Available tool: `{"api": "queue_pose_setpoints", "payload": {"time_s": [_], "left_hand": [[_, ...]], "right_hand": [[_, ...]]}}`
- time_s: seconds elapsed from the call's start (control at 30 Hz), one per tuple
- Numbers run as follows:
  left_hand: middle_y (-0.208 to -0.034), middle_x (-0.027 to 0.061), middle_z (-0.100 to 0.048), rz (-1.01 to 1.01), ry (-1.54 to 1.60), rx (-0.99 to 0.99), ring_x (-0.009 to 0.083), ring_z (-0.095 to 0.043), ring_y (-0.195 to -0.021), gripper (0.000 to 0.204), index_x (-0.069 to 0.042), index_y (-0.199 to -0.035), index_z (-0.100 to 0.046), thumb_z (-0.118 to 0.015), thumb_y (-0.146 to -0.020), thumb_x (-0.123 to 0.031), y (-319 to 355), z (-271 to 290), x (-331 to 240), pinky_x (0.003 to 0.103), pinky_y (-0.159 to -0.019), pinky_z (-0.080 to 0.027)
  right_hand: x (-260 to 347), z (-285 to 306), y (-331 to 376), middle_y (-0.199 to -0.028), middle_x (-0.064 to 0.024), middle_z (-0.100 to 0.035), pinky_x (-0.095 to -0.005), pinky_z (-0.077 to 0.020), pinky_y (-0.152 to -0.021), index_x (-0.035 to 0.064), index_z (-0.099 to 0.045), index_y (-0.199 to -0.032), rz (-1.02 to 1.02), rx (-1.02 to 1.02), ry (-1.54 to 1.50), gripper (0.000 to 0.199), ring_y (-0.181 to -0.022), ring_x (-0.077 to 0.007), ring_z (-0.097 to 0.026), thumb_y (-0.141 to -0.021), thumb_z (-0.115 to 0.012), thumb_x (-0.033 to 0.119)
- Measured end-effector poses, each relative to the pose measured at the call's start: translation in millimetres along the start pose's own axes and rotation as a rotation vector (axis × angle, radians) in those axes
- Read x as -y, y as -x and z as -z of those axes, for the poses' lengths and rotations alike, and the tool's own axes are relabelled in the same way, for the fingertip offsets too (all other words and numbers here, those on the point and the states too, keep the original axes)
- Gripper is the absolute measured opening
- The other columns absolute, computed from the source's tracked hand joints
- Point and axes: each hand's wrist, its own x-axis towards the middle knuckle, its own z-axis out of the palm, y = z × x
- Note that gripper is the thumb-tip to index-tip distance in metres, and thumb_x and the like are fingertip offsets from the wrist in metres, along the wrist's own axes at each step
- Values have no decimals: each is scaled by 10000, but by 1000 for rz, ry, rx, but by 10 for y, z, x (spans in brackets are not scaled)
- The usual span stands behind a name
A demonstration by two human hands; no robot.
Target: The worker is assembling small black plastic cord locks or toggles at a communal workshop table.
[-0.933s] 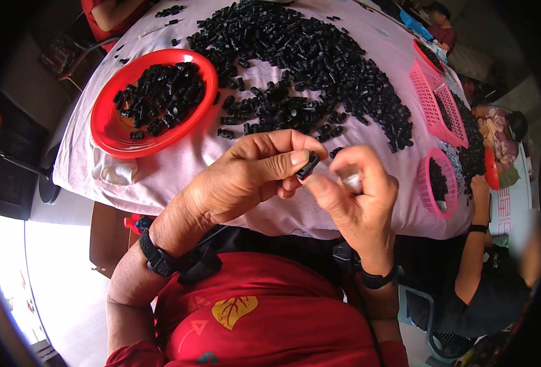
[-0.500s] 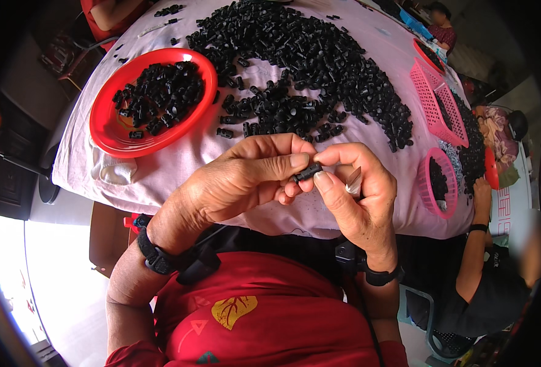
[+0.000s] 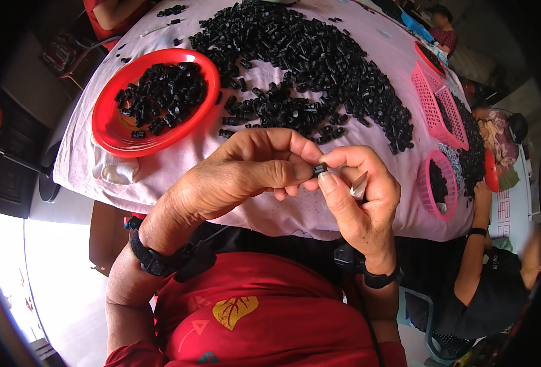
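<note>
A small black cylindrical part (image 3: pixel 320 170) is pinched between my two hands above the near edge of the table. My left hand (image 3: pixel 246 171) closes thumb and fingertips on its left end. The right end sits between the thumb and forefinger of my right hand (image 3: pixel 371 205). Tucked in the curled fingers of that same hand is a small pointed blade-like piece (image 3: pixel 359 185) with a white wrapped part. Fingers cover most of the black part, so its full shape is hidden. Beyond my hands lies a big pile of similar black parts (image 3: pixel 283 43).
A red plate (image 3: pixel 108 131) of black parts stands at the left on the pink tablecloth (image 3: pixel 166 189). Two pink baskets, one rectangular (image 3: pixel 426 101) and one round (image 3: pixel 425 192), are at the right. A co-worker's arm (image 3: pixel 475 244) rests at the right edge; other people sit beyond.
My hands have shifted slightly right with the black part. Less of the part shows between my fingertips now. The co-worker at the right has moved a hand near the head.
</note>
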Motion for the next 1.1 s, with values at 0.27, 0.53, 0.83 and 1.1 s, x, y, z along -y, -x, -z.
{"api": "queue_pose_setpoints", "payload": {"time_s": [0.27,0.53,0.83,1.1], "left_hand": [[-978,73,-646,115,276,47,110,-619,-800,307,30,-1182,-554,-606,-908,-98,6,26,38,224,-712,-505],[-968,90,-652,197,409,67,126,-634,-804,361,28,-1240,-530,-601,-905,-85,-3,68,81,235,-723,-524],[-1017,74,-652,210,369,-30,134,-636,-868,323,6,-1200,-556,-610,-896,-88,-28,1,106,281,-813,-521],[-1034,70,-654,194,349,-12,142,-637,-895,327,-7,-1203,-559,-615,-892,-93,-21,-2,116,287,-862,-503]], "right_hand": [[9,39,-13,-835,-70,-669,-200,-522,-610,-21,-568,-1008,63,21,19,155,-774,-127,-698,-866,-619,12],[30,-19,-5,-803,-76,-658,-203,-518,-568,-21,-550,-991,83,-53,84,213,-722,-114,-685,-843,-680,60],[14,-47,-25,-687,-72,-642,-271,-512,-495,41,-525,-871,137,-59,472,457,-598,-159,-668,-712,-827,345],[-14,-9,0,-665,-90,-639,-312,-494,-470,58,-546,-836,47,-3,674,489,-566,-220,-661,-721,-783,469]]}}
